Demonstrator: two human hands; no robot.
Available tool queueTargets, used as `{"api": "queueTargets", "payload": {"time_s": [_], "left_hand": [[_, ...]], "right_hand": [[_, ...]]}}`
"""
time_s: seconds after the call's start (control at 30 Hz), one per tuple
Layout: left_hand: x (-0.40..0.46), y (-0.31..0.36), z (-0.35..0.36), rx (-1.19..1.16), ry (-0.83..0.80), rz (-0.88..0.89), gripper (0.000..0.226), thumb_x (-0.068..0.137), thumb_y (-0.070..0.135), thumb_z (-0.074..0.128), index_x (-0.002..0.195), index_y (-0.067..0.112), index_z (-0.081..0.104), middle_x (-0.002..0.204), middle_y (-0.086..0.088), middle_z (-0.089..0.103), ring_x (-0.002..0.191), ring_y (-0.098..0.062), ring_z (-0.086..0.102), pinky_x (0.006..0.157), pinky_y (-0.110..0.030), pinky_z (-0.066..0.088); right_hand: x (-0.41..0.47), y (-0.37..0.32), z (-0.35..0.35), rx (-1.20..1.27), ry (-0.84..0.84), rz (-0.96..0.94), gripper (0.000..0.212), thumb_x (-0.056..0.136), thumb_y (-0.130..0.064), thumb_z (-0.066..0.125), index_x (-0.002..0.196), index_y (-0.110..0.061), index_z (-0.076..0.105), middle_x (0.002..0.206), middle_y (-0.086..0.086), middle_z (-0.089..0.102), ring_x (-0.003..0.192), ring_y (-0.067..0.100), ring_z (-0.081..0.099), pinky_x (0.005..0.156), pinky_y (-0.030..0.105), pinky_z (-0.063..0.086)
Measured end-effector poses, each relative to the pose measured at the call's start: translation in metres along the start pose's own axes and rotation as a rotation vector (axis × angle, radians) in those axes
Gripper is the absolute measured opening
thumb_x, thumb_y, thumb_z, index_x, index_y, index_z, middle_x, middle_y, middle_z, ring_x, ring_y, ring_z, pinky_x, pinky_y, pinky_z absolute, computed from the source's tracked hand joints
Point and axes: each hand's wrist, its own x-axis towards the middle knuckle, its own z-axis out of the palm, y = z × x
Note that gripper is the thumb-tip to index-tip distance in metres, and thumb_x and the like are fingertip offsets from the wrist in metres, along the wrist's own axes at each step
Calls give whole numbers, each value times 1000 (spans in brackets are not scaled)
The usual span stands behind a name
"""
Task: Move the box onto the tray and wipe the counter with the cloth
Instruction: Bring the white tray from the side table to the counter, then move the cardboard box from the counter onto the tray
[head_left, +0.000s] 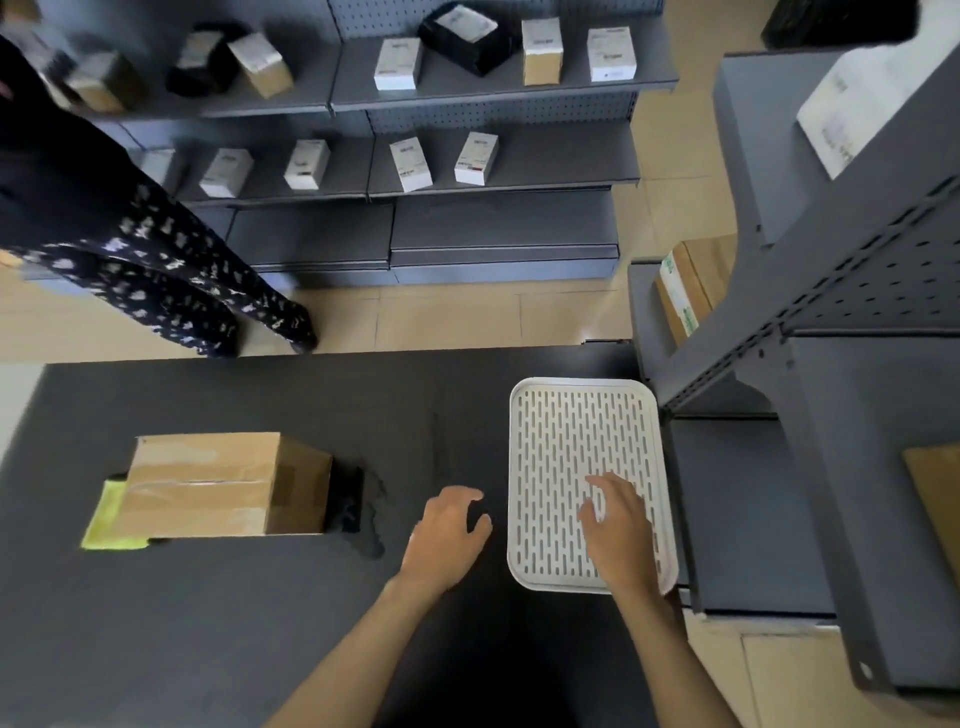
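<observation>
While empty, right hand (618, 525) over tray (582, 387)

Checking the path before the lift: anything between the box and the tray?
Nothing solid. Bare counter separates the box from the tray; only a wet-looking patch beside the box and the left hand lie between. The right hand rests on the tray and must clear.

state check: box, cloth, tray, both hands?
box: taped shut, on counter, off the tray
cloth: yellow, partly under the box
tray: holds no objects
left hand: empty, over counter
right hand: empty, fingers spread over tray
</observation>
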Motion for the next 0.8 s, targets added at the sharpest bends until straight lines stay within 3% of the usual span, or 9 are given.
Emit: {"api": "queueTargets", "payload": {"time_s": [0.2, 0.53, 0.8], "left_hand": [[-40, -55, -42, 204, 38, 85, 43, 104, 40, 49, 144, 25, 53, 150, 4, 50, 136, -21, 49, 110, -42, 48], [-104, -154, -119, 212, 166, 188, 42, 104, 40, 46, 144, 28, 51, 149, 7, 50, 133, -17, 51, 107, -37, 49], [-126, -248, -191, 124, 287, 97, 39, 101, 33, 50, 139, 24, 55, 146, 4, 53, 130, -23, 51, 97, -41, 53]], "right_hand": [[-37, -57, 29, -212, -129, -129, 38, 101, -31, 55, 138, -22, 59, 144, -4, 57, 132, 20, 52, 109, 40, 43], [-124, -155, 113, -420, -164, -359, 39, 100, -42, 55, 137, -30, 57, 140, -8, 57, 129, 15, 55, 102, 36, 49], [-159, -255, 173, -392, -207, -418, 41, 102, -42, 53, 142, -33, 52, 146, -9, 51, 131, 13, 54, 106, 35, 49]]}}
